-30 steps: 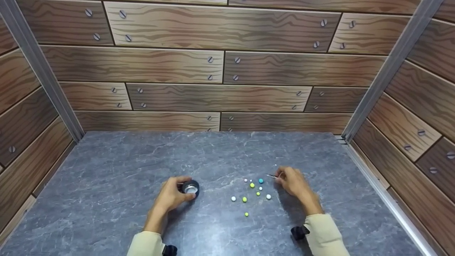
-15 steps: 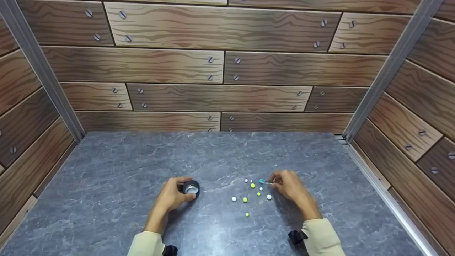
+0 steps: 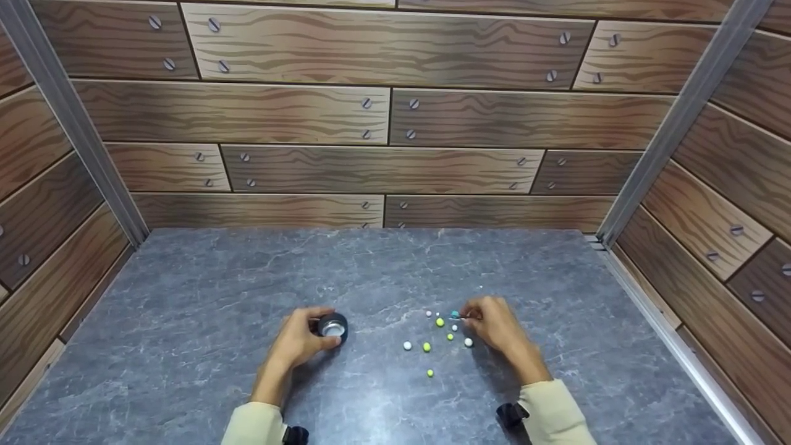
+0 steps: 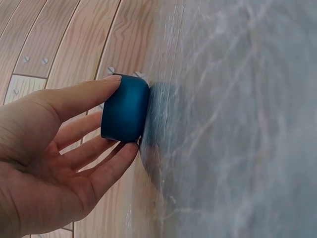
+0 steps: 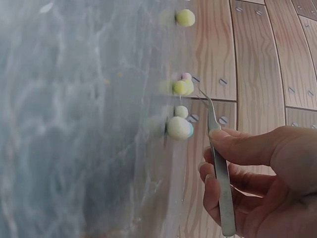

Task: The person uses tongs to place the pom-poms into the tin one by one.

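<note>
My left hand [image 3: 296, 339] grips a small round blue cup [image 4: 125, 108] between thumb and fingers. It stands on the table, and the head view shows its pale inside. On the other side, my right hand [image 3: 499, 324] pinches a pair of metal tweezers [image 5: 221, 171] with a bent tip. In the head view the tweezers' tips are at a blue ball [image 3: 455, 314]; whether they touch it I cannot tell. The right wrist view shows that ball mostly hidden behind a white ball [image 5: 178, 128]. Around it lie several yellow-green balls [image 3: 440, 322] and white balls [image 3: 407, 346].
The grey marbled table [image 3: 259, 266] has wood-patterned walls [image 3: 309, 117] behind it and at both sides. A metal rail [image 3: 673, 358] runs along the right edge. One yellow-green ball [image 3: 430, 373] lies nearer the front than the others.
My right hand has moved left with the tweezers, bringing their tips from right of the blue ball to it. The left hand and the cup have stayed in place.
</note>
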Demonstrator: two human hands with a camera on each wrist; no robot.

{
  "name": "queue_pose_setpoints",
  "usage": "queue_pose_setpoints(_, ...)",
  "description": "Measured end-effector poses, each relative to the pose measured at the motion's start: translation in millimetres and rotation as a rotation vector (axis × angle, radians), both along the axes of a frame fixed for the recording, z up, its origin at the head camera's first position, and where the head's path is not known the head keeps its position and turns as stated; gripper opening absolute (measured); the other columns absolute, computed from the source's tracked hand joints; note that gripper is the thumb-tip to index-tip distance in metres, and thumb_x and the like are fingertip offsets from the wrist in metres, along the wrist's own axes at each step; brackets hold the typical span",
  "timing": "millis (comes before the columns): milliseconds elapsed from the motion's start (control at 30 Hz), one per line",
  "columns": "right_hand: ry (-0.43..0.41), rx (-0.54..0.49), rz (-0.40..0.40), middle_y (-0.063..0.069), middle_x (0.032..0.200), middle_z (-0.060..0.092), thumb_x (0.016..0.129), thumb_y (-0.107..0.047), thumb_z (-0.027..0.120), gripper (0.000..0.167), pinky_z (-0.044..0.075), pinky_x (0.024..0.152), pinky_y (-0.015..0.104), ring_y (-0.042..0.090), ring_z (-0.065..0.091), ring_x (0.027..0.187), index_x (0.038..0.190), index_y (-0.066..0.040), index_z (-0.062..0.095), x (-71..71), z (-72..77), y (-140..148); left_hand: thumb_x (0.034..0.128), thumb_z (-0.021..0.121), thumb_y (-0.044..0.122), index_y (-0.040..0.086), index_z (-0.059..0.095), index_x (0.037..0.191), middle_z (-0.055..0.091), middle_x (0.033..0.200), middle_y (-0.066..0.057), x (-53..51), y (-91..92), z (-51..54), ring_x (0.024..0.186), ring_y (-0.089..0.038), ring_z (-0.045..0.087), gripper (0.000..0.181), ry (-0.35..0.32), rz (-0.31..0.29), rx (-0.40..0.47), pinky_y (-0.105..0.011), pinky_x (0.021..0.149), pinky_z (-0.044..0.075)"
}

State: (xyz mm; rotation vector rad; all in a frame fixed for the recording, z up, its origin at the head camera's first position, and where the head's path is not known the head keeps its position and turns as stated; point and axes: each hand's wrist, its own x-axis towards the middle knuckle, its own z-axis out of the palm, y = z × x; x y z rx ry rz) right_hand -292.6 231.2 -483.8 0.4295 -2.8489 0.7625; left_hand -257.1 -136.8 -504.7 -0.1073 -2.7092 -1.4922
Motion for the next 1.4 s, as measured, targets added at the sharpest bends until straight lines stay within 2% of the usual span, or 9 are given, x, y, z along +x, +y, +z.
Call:
queue_pose_setpoints(600,0.069,-0.017,0.055,0.010,0.078,0.077,0.079,0.006,0.079,0.011,0.053,0.066,0.034,0.018,0.067,0.072,0.085,-0.003,0.080,-0.2,-4.9,-0.4,0.0752,0.089,0.003,0.001,0.072,0.125,0.077,0.116,-0.019,1.0,0.2,-1.2,0.106,-0.032,0.075,0.053,0.018,0.001,-0.002,-0.050,0.097,0.055)
queue_pose_setpoints(767,0.059,-0.018,0.053,0.008,0.079,0.077,0.080,0.005,0.079,0.011,0.052,0.065,0.033,0.016,0.066,0.071,0.086,-0.003,0.081,-0.5,-5.4,-1.1,0.0750,0.090,0.003,0.001,0.072,0.125,0.077,0.115,-0.019,-0.1,-0.1,-1.0,0.105,-0.032,0.074,0.053,0.025,-0.001,-0.004,-0.049,0.097,0.056)
queue_pose_setpoints(1000,0.029,-0.008,0.040,0.005,0.076,0.076,0.080,0.005,0.080,0.010,0.046,0.062,0.028,0.011,0.057,0.067,0.085,-0.004,0.081,-1.0,-5.4,-1.9,0.0752,0.090,0.005,0.003,0.073,0.125,0.077,0.115,-0.018,0.0,-1.0,-1.9,0.106,-0.031,0.074,0.053,0.014,0.001,-0.011,-0.049,0.098,0.055)
queue_pose_setpoints(1167,0.040,-0.002,0.055,0.005,0.076,0.076,0.080,0.004,0.080,0.010,0.045,0.061,0.027,0.010,0.056,0.067,0.084,-0.005,0.081,-0.4,-4.9,-2.0,0.0760,0.090,0.005,0.003,0.072,0.126,0.077,0.116,-0.019,0.6,-1.4,-1.3,0.107,-0.032,0.074,0.053,0.007,0.002,-0.012,-0.049,0.098,0.055)
queue_pose_setpoints(1400,0.026,0.001,0.036,0.005,0.074,0.075,0.080,0.004,0.080,0.010,0.045,0.060,0.027,0.010,0.055,0.065,0.084,-0.005,0.082,-0.3,-2.7,-3.8,0.0768,0.089,0.005,0.002,0.071,0.128,0.076,0.117,-0.019,0.9,-0.8,0.2,0.107,-0.032,0.074,0.054,-0.007,-0.005,-0.002,-0.049,0.097,0.056)
